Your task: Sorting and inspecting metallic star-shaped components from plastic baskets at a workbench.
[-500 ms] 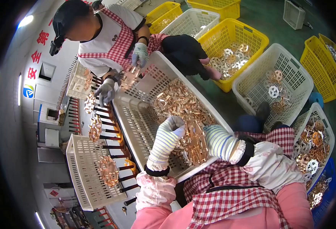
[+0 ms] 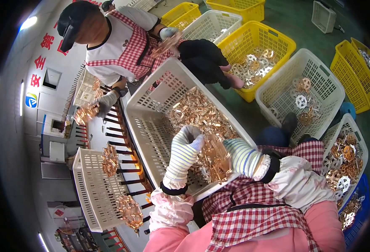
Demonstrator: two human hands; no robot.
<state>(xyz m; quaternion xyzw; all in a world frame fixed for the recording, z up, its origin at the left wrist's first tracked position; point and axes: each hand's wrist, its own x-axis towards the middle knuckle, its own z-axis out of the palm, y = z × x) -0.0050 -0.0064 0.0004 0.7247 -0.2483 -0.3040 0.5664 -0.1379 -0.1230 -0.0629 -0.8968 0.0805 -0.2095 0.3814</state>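
Both of my hands wear striped gloves and work above a white plastic crate (image 2: pixel 145 138) half full of small copper-coloured metal pieces (image 2: pixel 197 110). Between them is a flat copper-coloured metal part with cut-outs (image 2: pixel 215 156), smeared a little by motion. My left hand (image 2: pixel 185 147) is closed at the part's upper left edge, its thumb and fingers pinched together. On the other side my right hand (image 2: pixel 241 157) grips the part's right edge; its fingertips are partly hidden behind it.
A co-worker (image 2: pixel 122 50) in a checked apron holds copper-coloured parts in both gloved hands across the crate. Along the left runs a rack of black pegs (image 2: pixel 128 161) with copper bundles (image 2: pixel 129 212) beside a white crate (image 2: pixel 96 189). Yellow baskets (image 2: pixel 273 40) stand behind, holding metal parts.
The part between my hands has tilted; my hands barely shift. Copper bundles on the peg rack have moved nearer. One co-worker hand has gone left with a bundle, the other up with flat parts.
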